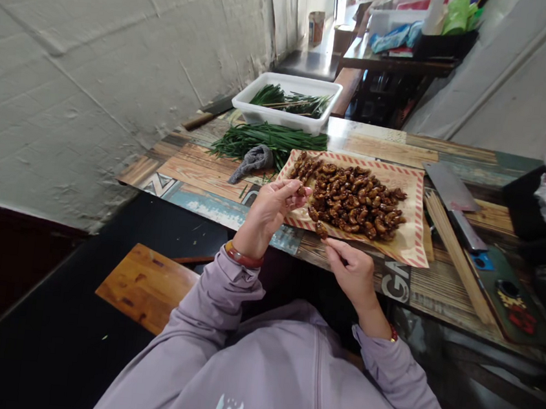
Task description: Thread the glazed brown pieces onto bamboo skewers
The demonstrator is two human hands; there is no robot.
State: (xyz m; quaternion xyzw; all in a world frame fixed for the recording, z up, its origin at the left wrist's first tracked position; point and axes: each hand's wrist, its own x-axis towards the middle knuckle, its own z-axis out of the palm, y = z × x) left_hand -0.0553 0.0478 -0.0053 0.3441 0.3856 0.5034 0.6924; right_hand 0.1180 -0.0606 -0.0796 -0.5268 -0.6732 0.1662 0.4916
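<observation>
1. Table (198, 169): carries striped paper (409, 235) along its near edge.
2. Striped paper: bears the pile of glazed pieces (351, 200).
3. Hands: left hand (268, 214) pinches a single piece (300, 190); right hand (352, 271) grips an apparent skewer (321, 230), mostly hidden.
4. Single piece: threading seems in hand; the next push calls for a steady skewer.

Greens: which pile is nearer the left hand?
The pile on the tabletop, outside the white tub; the other greens lie inside it, farther from the left hand.
</observation>
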